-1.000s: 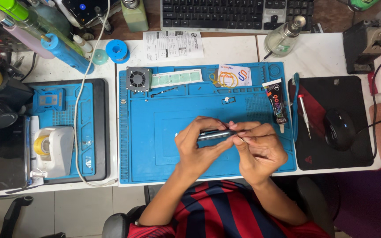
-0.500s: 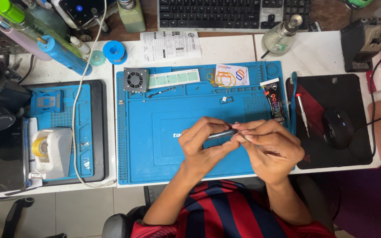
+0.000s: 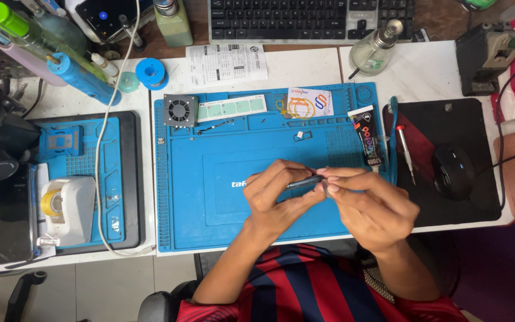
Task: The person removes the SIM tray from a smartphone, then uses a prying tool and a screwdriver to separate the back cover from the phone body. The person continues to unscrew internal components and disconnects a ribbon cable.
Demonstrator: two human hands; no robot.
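Observation:
Both my hands meet above the near middle of a blue silicone work mat [image 3: 210, 203]. My left hand [image 3: 278, 200] grips a thin dark flat object [image 3: 304, 182], seen edge on. My right hand [image 3: 368, 206] pinches its right end with the fingertips. What the object is stays unclear, since my fingers hide most of it.
On the mat lie a small square fan [image 3: 180, 110], a pale green strip [image 3: 232, 108], a card with rubber bands [image 3: 305, 102] and a black glue tube [image 3: 366, 138]. A screwdriver [image 3: 406, 153] and mouse [image 3: 453, 171] lie on a black pad at right. A tape dispenser [image 3: 67, 209] sits at left.
My hands stay together on the thin object. They have shifted slightly and the object has turned a little between my fingers. Otherwise only the camera view has moved.

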